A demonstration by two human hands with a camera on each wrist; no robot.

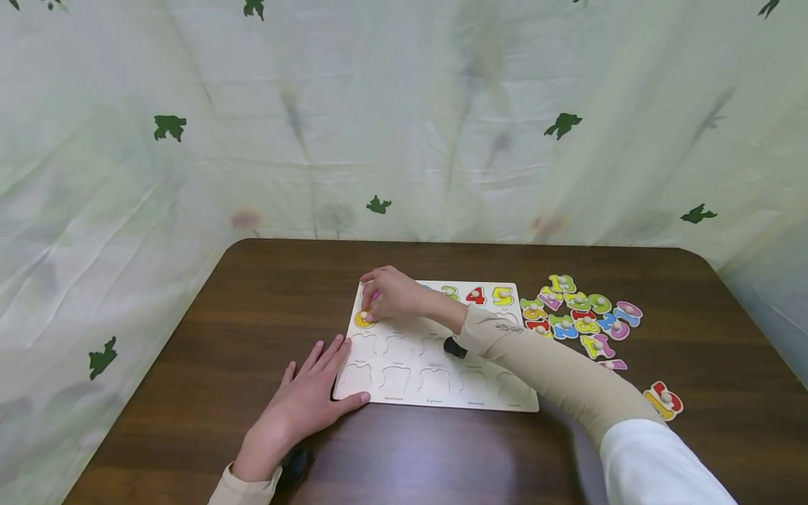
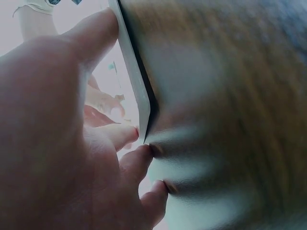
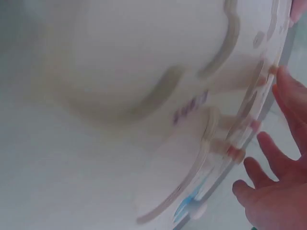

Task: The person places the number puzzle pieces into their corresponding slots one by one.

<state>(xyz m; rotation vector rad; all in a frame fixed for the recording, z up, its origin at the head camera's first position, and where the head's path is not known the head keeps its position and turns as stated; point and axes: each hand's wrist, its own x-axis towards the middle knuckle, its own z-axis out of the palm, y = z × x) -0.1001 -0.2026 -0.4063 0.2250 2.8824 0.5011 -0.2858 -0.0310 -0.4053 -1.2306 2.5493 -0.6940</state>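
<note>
A white number puzzle board (image 1: pixel 404 389) lies on the brown table. My right hand (image 1: pixel 394 293) reaches across to the board's upper left, its fingertips at the knob of a yellow number piece (image 1: pixel 364 320) in the second row's first place. In the right wrist view a finger meets a small knob (image 3: pixel 273 70), while the other fingers spread apart. My left hand (image 1: pixel 309 396) lies with straight fingers at the board's left edge, the thumb over the lower left corner. Along the top row sit a red 4 (image 1: pixel 476 295), a yellow 5 (image 1: pixel 502 296) and other pieces, partly covered by my right hand.
Several loose number pieces, among them a green 13 (image 1: pixel 562 283), are spread right of the board. A red and yellow piece (image 1: pixel 664 401) lies apart near my right sleeve (image 1: pixel 568 379). Behind the table hangs a pale curtain (image 1: pixel 404 126) with green leaf shapes.
</note>
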